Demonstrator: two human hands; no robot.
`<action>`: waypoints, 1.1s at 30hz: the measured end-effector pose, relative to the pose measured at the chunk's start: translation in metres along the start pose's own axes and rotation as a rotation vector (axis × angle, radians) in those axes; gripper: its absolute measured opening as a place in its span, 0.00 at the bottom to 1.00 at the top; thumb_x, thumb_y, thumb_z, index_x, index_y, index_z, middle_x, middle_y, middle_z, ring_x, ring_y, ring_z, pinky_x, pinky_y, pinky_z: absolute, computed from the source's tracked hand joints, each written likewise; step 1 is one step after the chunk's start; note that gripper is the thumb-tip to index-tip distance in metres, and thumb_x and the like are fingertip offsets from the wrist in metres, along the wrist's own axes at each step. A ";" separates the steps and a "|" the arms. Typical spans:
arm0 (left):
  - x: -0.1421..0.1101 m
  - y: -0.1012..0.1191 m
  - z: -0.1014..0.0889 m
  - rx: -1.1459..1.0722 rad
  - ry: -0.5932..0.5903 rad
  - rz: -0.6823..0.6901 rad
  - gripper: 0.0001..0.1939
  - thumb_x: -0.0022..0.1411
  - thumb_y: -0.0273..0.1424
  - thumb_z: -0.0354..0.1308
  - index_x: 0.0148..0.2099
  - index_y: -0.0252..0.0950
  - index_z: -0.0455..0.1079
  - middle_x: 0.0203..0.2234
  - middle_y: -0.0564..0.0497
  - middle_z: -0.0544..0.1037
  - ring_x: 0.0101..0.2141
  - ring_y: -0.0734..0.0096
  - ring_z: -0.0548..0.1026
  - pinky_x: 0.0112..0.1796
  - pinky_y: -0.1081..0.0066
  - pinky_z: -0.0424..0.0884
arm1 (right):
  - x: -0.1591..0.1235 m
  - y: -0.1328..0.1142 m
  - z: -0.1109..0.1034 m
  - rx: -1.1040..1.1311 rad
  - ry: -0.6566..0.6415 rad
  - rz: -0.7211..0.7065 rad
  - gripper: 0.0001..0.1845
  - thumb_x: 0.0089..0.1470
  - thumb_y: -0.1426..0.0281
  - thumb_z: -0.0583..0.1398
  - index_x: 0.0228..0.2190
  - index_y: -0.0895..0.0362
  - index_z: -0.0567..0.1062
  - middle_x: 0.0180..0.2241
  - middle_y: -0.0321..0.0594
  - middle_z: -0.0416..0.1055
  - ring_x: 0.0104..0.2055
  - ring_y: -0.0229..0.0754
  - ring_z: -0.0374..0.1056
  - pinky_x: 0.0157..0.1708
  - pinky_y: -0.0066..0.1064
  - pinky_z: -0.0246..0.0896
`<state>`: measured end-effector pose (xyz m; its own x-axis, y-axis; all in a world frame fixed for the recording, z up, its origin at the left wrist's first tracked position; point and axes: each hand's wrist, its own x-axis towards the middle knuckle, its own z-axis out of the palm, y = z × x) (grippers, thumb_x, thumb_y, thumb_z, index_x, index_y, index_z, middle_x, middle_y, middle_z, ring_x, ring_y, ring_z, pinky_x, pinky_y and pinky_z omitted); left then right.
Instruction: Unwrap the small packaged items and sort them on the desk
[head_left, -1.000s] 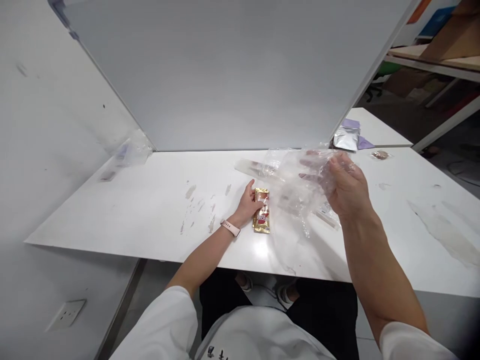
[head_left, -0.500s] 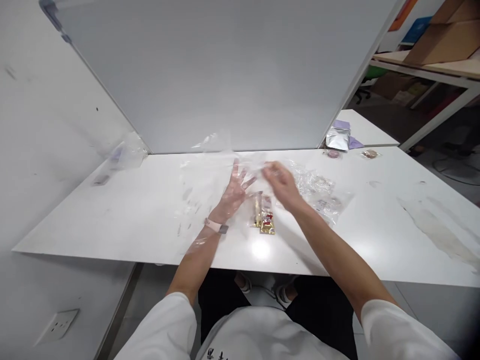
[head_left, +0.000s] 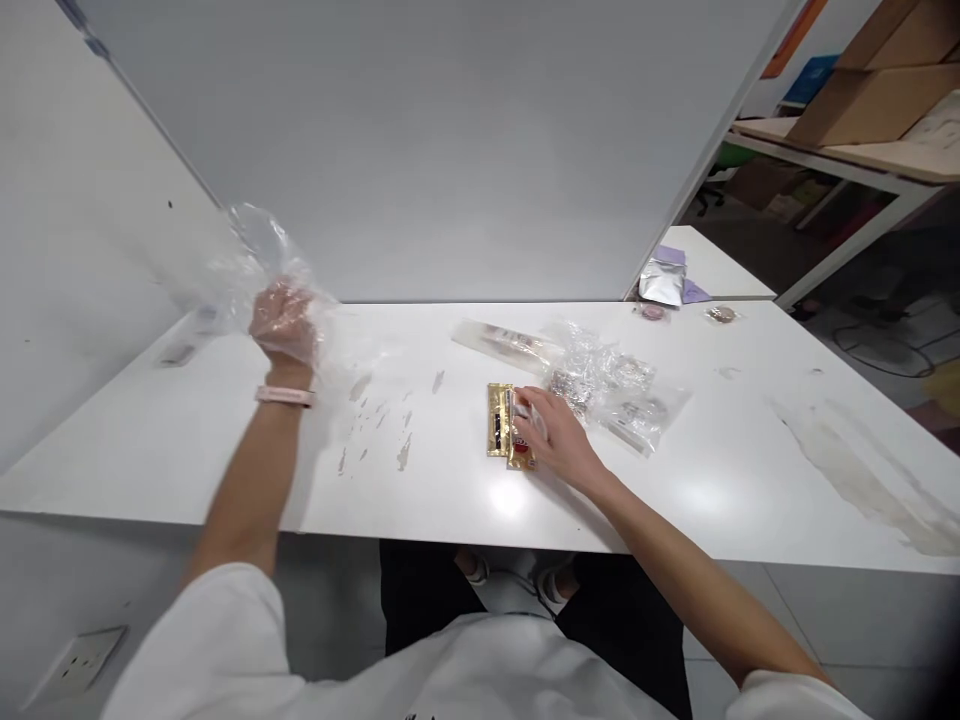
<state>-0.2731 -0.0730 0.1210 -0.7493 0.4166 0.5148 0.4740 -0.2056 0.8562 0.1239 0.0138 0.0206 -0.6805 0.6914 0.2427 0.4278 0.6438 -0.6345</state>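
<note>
At the left of the frame I see the left hand bunched around a crinkled clear plastic bag. Just below centre, the right hand rests its fingers on the right one of two gold sachets, which lie overlapping on the white table; I can't tell whether it pinches. Crumpled clear packets lie right of centre.
</note>
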 end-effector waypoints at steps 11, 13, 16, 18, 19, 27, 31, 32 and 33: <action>0.009 -0.071 -0.088 0.784 0.175 -0.255 0.20 0.44 0.34 0.69 0.23 0.31 0.58 0.61 0.29 0.66 0.66 0.14 0.32 0.53 0.22 0.24 | 0.002 -0.024 0.034 -0.398 -0.218 -0.133 0.19 0.61 0.65 0.59 0.52 0.57 0.73 0.68 0.56 0.51 0.71 0.65 0.43 0.59 0.54 0.59; 0.000 -0.058 -0.078 0.781 0.164 -0.097 0.18 0.48 0.37 0.67 0.34 0.30 0.66 0.67 0.33 0.56 0.66 0.19 0.24 0.53 0.23 0.17 | 0.004 -0.021 0.033 -0.387 -0.247 -0.181 0.15 0.58 0.77 0.56 0.45 0.59 0.75 0.65 0.56 0.56 0.70 0.63 0.46 0.56 0.50 0.63; -0.015 -0.033 -0.052 0.742 0.151 0.192 0.24 0.56 0.36 0.61 0.54 0.31 0.67 0.72 0.42 0.45 0.67 0.28 0.23 0.57 0.29 0.17 | 0.007 -0.018 0.031 -0.351 -0.227 -0.094 0.20 0.56 0.83 0.53 0.46 0.58 0.75 0.64 0.55 0.58 0.67 0.62 0.53 0.52 0.50 0.68; -0.031 -0.018 -0.025 0.704 0.150 0.265 0.29 0.56 0.29 0.60 0.60 0.30 0.64 0.72 0.42 0.46 0.69 0.31 0.33 0.62 0.34 0.24 | 0.010 -0.017 0.027 -0.314 -0.203 0.013 0.23 0.56 0.82 0.51 0.49 0.56 0.74 0.65 0.54 0.57 0.59 0.61 0.63 0.46 0.50 0.71; -0.042 -0.012 -0.008 0.661 0.139 0.269 0.30 0.54 0.26 0.60 0.61 0.28 0.65 0.71 0.41 0.49 0.69 0.35 0.39 0.64 0.37 0.30 | 0.012 -0.015 0.022 -0.275 -0.209 0.042 0.25 0.56 0.82 0.51 0.51 0.55 0.74 0.64 0.53 0.58 0.54 0.59 0.68 0.42 0.49 0.72; -0.171 0.005 0.134 -0.095 -0.349 -0.372 0.23 0.53 0.21 0.59 0.51 0.42 0.75 0.60 0.46 0.70 0.62 0.52 0.64 0.61 0.52 0.61 | 0.029 0.067 -0.091 0.422 0.177 0.157 0.27 0.53 0.69 0.57 0.55 0.52 0.69 0.46 0.42 0.76 0.38 0.44 0.72 0.36 0.37 0.69; -0.201 -0.004 0.156 -0.153 -0.389 -0.528 0.24 0.53 0.20 0.59 0.52 0.42 0.74 0.59 0.46 0.70 0.62 0.53 0.64 0.61 0.55 0.61 | 0.056 0.135 -0.142 0.019 0.705 0.318 0.27 0.56 0.72 0.51 0.57 0.56 0.68 0.53 0.50 0.72 0.48 0.50 0.70 0.46 0.42 0.67; -0.204 -0.008 0.157 -0.166 -0.382 -0.544 0.25 0.52 0.19 0.59 0.52 0.42 0.73 0.60 0.46 0.70 0.61 0.53 0.65 0.60 0.55 0.61 | 0.065 0.151 -0.149 -0.115 0.763 0.324 0.28 0.57 0.74 0.49 0.58 0.57 0.68 0.57 0.52 0.68 0.56 0.51 0.67 0.51 0.43 0.64; -0.205 -0.013 0.157 -0.177 -0.376 -0.561 0.25 0.52 0.19 0.59 0.52 0.41 0.73 0.60 0.45 0.69 0.60 0.54 0.67 0.60 0.55 0.61 | 0.073 0.165 -0.154 -0.240 0.774 0.345 0.29 0.57 0.76 0.46 0.59 0.58 0.66 0.62 0.53 0.63 0.62 0.51 0.60 0.56 0.43 0.60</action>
<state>-0.0527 -0.0171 -0.0025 -0.6330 0.7736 -0.0297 -0.0444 0.0021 0.9990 0.2364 0.2210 0.0461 0.0668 0.8321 0.5506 0.7076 0.3496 -0.6141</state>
